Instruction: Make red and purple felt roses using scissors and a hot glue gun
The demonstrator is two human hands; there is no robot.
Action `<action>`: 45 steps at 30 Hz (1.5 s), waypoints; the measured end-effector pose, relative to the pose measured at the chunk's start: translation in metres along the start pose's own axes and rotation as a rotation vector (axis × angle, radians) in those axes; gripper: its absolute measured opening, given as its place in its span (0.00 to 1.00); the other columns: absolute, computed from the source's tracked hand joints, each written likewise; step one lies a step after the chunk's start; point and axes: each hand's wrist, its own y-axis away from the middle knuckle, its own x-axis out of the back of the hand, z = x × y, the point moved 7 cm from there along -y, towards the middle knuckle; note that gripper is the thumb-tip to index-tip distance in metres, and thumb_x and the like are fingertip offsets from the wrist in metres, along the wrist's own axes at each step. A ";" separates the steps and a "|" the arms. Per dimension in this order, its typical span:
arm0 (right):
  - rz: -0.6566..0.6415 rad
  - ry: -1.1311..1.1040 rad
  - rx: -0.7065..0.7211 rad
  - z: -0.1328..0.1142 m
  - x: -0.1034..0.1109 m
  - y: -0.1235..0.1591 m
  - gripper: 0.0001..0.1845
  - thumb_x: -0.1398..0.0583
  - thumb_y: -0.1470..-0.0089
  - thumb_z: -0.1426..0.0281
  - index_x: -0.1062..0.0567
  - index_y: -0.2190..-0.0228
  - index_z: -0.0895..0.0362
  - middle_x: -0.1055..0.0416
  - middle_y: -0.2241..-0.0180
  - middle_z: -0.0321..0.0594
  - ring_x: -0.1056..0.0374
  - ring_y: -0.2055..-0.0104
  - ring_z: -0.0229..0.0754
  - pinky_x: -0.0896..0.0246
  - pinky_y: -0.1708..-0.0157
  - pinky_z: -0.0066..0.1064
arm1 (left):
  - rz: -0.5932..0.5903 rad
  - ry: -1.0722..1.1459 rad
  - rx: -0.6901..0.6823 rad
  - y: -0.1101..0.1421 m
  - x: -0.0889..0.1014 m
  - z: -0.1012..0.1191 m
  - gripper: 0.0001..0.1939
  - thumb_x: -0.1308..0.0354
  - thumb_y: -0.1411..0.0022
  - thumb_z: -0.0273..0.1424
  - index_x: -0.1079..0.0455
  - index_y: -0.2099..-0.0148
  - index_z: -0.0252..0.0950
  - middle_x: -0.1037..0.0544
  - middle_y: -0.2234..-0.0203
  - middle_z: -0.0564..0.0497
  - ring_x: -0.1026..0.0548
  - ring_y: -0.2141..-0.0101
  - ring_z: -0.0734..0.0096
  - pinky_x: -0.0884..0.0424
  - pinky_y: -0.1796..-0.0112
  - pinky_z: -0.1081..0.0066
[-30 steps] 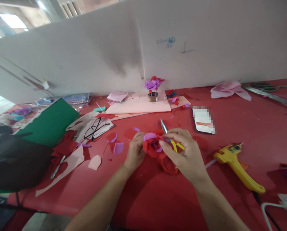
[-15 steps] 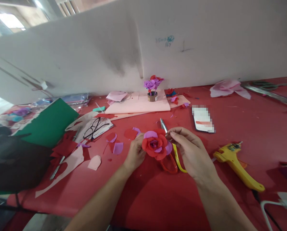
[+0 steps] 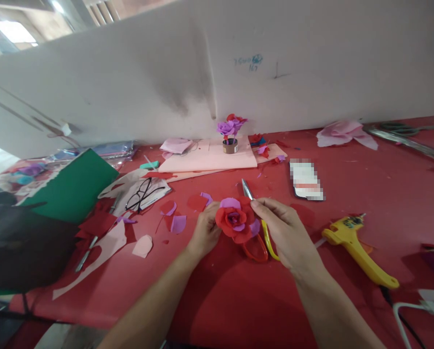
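A red and purple handmade flower (image 3: 235, 219) faces up at the middle, its petals layered around a dark centre. My left hand (image 3: 205, 230) is closed on it from the left, fingers partly hidden behind the petals. On the flower's right side, my right hand (image 3: 280, 228) pinches an outer red petal between thumb and fingers. Scissors (image 3: 268, 242) with red and yellow handles lie on the table beneath the flower and the right hand, blades pointing away. Loose red and purple petals (image 3: 178, 224) lie left of my left hand.
A yellow glue gun (image 3: 360, 254) and a phone (image 3: 306, 179) lie at the right. Purple and red flowers stand in a small brown pot (image 3: 230, 146) on pink sheets (image 3: 202, 162). Glasses (image 3: 142, 195), paper scraps and a green board (image 3: 71, 186) are at the left.
My right hand has drawn back from the flower's centre to its right edge, then closed in on an outer petal. The left hand keeps its hold.
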 end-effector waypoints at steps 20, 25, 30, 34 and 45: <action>0.133 -0.054 0.010 -0.003 0.010 -0.005 0.14 0.40 0.48 0.57 0.25 0.75 0.55 0.29 0.74 0.35 0.34 0.69 0.40 0.39 0.67 0.31 | -0.120 0.145 0.040 0.003 -0.013 0.000 0.09 0.46 0.38 0.30 0.28 0.69 0.35 0.25 0.72 0.48 0.28 0.69 0.70 0.30 0.67 0.71; 0.287 -0.269 0.017 -0.003 0.024 -0.008 0.06 0.38 0.52 0.66 0.24 0.73 0.55 0.29 0.74 0.36 0.33 0.71 0.38 0.37 0.70 0.30 | -0.040 0.159 0.077 0.003 -0.010 -0.009 0.11 0.47 0.37 0.32 0.27 0.68 0.35 0.23 0.69 0.47 0.27 0.68 0.69 0.29 0.66 0.70; 0.303 -0.342 0.039 -0.001 0.024 -0.010 0.05 0.37 0.54 0.66 0.24 0.74 0.54 0.30 0.74 0.34 0.35 0.72 0.35 0.38 0.70 0.29 | 0.085 0.191 0.098 0.002 -0.002 -0.024 0.10 0.47 0.38 0.30 0.27 0.69 0.35 0.23 0.72 0.48 0.26 0.67 0.68 0.28 0.64 0.68; 0.289 -0.329 0.005 0.005 0.018 -0.010 0.08 0.34 0.59 0.69 0.24 0.72 0.55 0.27 0.70 0.37 0.33 0.69 0.38 0.37 0.69 0.31 | 0.122 0.143 0.119 0.001 0.004 -0.032 0.08 0.47 0.40 0.27 0.27 0.68 0.34 0.23 0.72 0.48 0.26 0.67 0.67 0.28 0.64 0.67; 0.143 -0.227 0.125 -0.005 0.019 -0.010 0.09 0.47 0.54 0.69 0.38 0.83 0.53 0.57 0.87 0.26 0.60 0.85 0.33 0.62 0.84 0.28 | 0.159 0.044 0.058 -0.001 0.011 -0.027 0.09 0.48 0.40 0.26 0.29 0.72 0.35 0.24 0.75 0.48 0.27 0.70 0.68 0.28 0.65 0.67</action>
